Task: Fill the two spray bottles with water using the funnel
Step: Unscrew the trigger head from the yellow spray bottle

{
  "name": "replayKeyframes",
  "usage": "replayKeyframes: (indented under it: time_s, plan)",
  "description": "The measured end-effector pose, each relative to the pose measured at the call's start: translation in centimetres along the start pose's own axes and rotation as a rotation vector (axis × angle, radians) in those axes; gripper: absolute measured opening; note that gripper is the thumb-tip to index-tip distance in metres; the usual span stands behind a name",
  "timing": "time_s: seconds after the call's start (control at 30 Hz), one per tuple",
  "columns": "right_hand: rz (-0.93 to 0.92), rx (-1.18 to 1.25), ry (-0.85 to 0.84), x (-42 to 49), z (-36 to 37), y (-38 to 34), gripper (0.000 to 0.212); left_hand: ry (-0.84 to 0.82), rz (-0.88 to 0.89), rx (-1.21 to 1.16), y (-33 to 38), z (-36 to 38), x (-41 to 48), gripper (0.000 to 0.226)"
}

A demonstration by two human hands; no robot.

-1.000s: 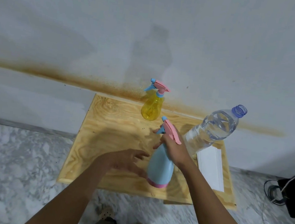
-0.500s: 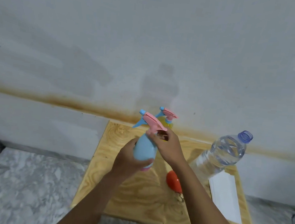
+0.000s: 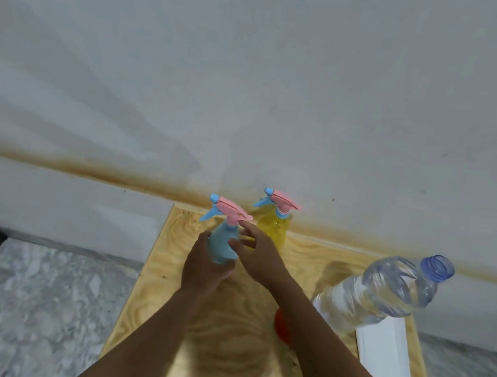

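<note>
Left hand (image 3: pixel 204 269) gripping the blue spray bottle (image 3: pixel 223 244) over the table (image 3: pixel 179 230), right hand (image 3: pixel 259 258) loose and spread beside its pink sprayer head (image 3: pixel 232 211). Looks like nothing filled yet: both heads on, yellow spray bottle (image 3: pixel 270 228) behind, funnel (image 3: pixel 282 327) and open water bottle (image 3: pixel 385 289) waiting.

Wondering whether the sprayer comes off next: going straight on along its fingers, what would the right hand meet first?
Likely the neck of the blue spray bottle, just under its pink spray head; the right hand looks close, depth unclear.
</note>
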State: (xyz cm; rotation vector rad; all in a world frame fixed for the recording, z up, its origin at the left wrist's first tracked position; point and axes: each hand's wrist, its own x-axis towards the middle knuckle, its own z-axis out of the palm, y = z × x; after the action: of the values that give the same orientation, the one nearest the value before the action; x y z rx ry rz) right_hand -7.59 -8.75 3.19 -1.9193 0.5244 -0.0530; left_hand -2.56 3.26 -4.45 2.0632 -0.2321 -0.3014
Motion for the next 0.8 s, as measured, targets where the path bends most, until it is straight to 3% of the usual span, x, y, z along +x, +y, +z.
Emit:
replayKeyframes:
  time_s: [0.2, 0.37, 0.53, 0.63, 0.73, 0.8]
  plan:
    - [-0.032, -0.012, 0.013, 3.5, 0.6, 1.9, 0.044, 0.047, 0.0, -0.059, -0.7, 1.9, 3.5, 0.088]
    - [-0.025, -0.031, 0.004, 5.1, 0.8, 2.6, 0.05, 0.076, 0.076, -0.148, 0.8, 2.7, 5.4, 0.049]
    - [-0.057, -0.053, -0.013, 4.6, 0.1, 2.4, 0.039, 0.039, 0.006, -0.162, 0.4, 3.0, 6.4, 0.056]
    - [-0.004, -0.042, 0.176, 3.5, -0.1, 3.8, 0.027, 0.049, 0.013, -0.175, 0.0, 3.1, 6.8, 0.058]
    - [0.059, -0.096, 0.449, 2.0, -1.2, 4.5, 0.016, 0.038, -0.035, -0.091, -0.9, 3.2, 6.6, 0.099]
    - [0.109, -0.096, 0.584, 1.5, -2.0, 5.0, 0.017, 0.08, -0.08, -0.016, -1.1, 3.6, 5.6, 0.114]
